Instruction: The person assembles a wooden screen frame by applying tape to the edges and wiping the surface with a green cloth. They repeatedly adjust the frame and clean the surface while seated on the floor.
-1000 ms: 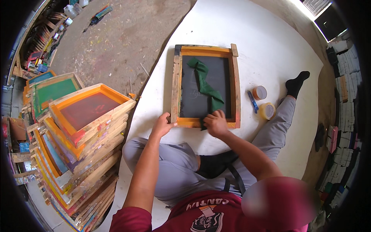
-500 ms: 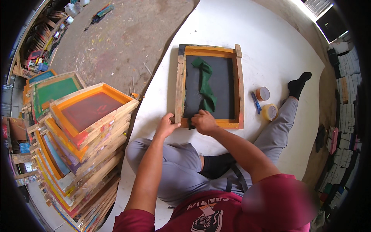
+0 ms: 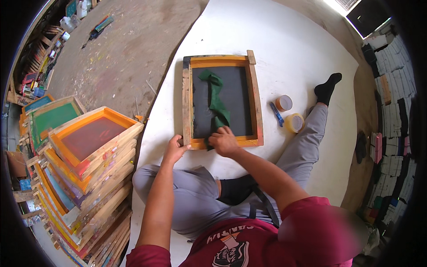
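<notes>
A wooden screen-printing frame (image 3: 255, 102) with dark grey mesh lies on the white sheet before me. A crumpled dark green cloth (image 3: 216, 95) stretches lengthwise over the mesh. My right hand (image 3: 224, 142) is closed on the cloth's near end, at the near rail; a bit of cloth pokes out left of the fingers. My left hand (image 3: 175, 150) holds the frame's near left corner, its thumb against the wood and its other fingers partly hidden.
A tall stack of wooden screen frames (image 3: 95, 153) stands at left. Right of my frame lie a blue cutter knife (image 3: 276, 114), a brown tape roll (image 3: 283, 103) and a clear tape roll (image 3: 294, 123). My outstretched leg (image 3: 307, 142) runs beside them on the white sheet (image 3: 284, 49).
The whole view has shifted, so the scene sits farther left. Against the frame, my right hand has slid slightly right with the cloth's near end. My left hand stays at the corner.
</notes>
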Demonstrator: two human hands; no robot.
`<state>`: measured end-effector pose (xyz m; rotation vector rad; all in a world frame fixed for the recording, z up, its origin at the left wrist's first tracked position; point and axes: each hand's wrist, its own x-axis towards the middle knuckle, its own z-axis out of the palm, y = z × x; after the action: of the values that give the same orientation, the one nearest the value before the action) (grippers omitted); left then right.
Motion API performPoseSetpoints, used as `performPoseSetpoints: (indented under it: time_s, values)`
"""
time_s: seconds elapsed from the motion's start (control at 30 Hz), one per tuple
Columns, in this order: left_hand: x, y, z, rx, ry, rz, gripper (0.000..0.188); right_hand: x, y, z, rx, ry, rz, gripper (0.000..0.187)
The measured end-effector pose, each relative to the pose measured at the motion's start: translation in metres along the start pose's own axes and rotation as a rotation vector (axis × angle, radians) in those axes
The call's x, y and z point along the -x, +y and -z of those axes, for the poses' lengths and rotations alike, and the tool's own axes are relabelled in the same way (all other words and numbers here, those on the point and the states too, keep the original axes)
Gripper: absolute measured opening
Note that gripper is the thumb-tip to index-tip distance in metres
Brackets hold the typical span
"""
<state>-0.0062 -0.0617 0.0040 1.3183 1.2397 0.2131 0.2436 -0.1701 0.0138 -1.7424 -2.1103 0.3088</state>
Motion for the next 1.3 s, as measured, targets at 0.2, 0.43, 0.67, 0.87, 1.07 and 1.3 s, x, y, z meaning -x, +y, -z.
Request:
performPoseSetpoints:
  time_s: [0.2,0.43,0.67,0.87,1.07,1.3]
  values:
    - [0.004,0.004,-0.001,-0.088,0.059,-0.001,0.052,0.091,0.089,0.07,0.165,-0.13,-0.109,0.012]
    - [0.002,0.005,-0.004,-0.094,0.051,0.007,0.05,0.09,0.089,0.064,0.197,-0.147,-0.111,0.013]
    - [0.005,0.001,-0.004,-0.107,0.098,0.034,0.059,0.062,0.063,0.046,0.096,-0.134,-0.082,0.013]
    - [0.004,-0.002,-0.003,-0.123,0.093,0.024,0.062,0.092,0.096,0.074,0.144,-0.104,-0.056,0.009]
    - [0.006,0.003,-0.006,-0.095,0.08,0.017,0.058,0.061,0.06,0.035,0.105,-0.097,-0.04,0.011]
    - [-0.001,-0.008,-0.005,-0.122,0.109,0.014,0.053,-0.023,-0.024,-0.029,-0.075,0.076,0.039,0.007]
